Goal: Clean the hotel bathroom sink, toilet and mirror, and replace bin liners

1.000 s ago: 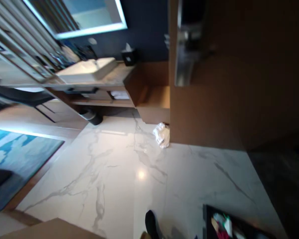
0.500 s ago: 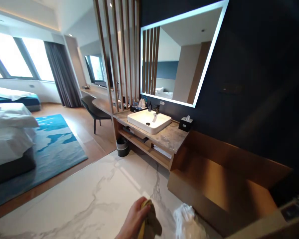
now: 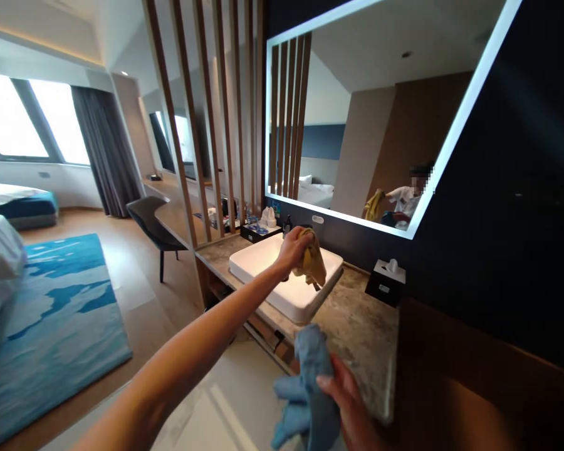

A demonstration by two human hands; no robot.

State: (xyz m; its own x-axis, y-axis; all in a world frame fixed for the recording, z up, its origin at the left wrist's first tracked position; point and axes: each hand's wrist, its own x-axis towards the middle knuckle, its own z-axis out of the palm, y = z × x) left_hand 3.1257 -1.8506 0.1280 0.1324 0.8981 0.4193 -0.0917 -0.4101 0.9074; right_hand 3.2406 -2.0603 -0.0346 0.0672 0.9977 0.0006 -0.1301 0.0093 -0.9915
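My left hand (image 3: 292, 247) is stretched far forward over the white basin (image 3: 282, 285), its fingers closed on a yellow cloth (image 3: 313, 262) that hangs down from it. Low in the view and close to me, my right hand (image 3: 349, 407) grips a crumpled blue cloth (image 3: 307, 390) in front of the stone counter (image 3: 357, 326). A dark tap behind the yellow cloth is mostly hidden.
A lit mirror (image 3: 376, 119) hangs over the basin and reflects a person with a yellow cloth. A black tissue box (image 3: 385, 283) stands on the counter's right. Wooden slats (image 3: 207, 119), a grey chair (image 3: 153, 227), a blue rug (image 3: 56, 307) and beds lie to the left.
The view swung from the floor up to the basin and came closer. My left hand rose from low in the view out over the basin with the yellow cloth. My right hand with the blue cloth appeared.
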